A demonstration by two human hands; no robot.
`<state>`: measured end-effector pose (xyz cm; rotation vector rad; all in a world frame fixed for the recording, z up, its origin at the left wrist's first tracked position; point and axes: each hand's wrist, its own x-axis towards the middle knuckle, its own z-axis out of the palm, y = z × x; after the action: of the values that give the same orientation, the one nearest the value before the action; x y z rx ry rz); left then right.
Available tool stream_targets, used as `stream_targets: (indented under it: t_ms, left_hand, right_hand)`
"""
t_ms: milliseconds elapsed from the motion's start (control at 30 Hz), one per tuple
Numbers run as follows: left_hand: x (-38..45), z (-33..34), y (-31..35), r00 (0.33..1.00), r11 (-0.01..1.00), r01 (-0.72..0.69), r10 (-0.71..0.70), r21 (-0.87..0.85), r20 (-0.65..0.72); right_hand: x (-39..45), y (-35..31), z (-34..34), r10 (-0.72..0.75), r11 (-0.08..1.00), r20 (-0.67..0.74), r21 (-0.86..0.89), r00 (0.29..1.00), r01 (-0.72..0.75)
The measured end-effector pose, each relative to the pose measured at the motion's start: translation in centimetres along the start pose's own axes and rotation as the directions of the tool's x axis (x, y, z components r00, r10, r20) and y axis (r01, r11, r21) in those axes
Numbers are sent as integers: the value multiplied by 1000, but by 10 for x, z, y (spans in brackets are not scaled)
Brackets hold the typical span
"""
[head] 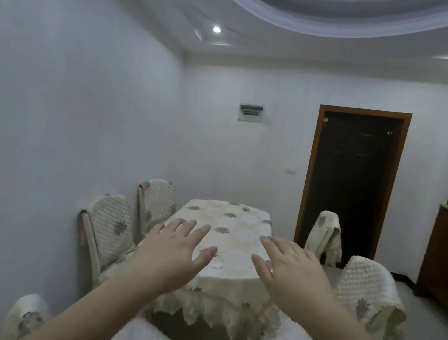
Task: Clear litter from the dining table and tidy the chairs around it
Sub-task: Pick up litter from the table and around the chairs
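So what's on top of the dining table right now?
A flowered tablecloth covers the dining table. A small green thing lies at the far end, a pale scrap nearer. Both open hands hide parts of the near end.

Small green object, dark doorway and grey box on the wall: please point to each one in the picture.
small green object [245, 209], head view, on its middle, at the table's far end.
dark doorway [351, 185], head view, on the dark opening inside the brown frame.
grey box [251, 113], head view, on its front face.

Cream floral tablecloth [237, 229], cream quilted chair covers [111, 229], brown door frame [309, 181].
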<state>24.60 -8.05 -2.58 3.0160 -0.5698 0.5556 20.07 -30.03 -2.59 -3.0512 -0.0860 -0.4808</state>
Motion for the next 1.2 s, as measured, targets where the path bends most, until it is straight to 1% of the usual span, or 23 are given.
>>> stream_targets:
  t_ms: [133,400,567,700,800,1000,1133,1200]
  left_hand:
    - [33,14,-28,1000,1000,-7,7,8,12]
    - [84,51,-43,998,997,-57,57,-52,4]
    - [127,88,-37,997,995,-72,71,-69,-13]
    - [185,130,-30,997,997,-82,81,-14,-11]
    - [230,160,-24,996,996,-85,85,9,14]
    - [305,201,-18,997,997,-82,82,16,8]
    - [335,233,-27,996,996,-83,82,-24,-22]
    - [346,254,-34,996,996,-85,84,-21,-14]
  right_hand:
    - [41,-12,13,9,999,5,-51,1000,-8]
    - [102,-9,51,24,996,15,-81,1000,-22]
    - [144,14,85,14,997,-8,-75,1000,-15]
    - [182,44,114,-11,997,-38,-73,999,8]
    - [217,72,134,-24,998,-62,-58,998,21]
    - [293,116,168,-26,1000,37,3,999,26]
    - [334,126,198,-55,998,61,36,997,53]
    - [351,126,217,-56,997,54,54,997,53]
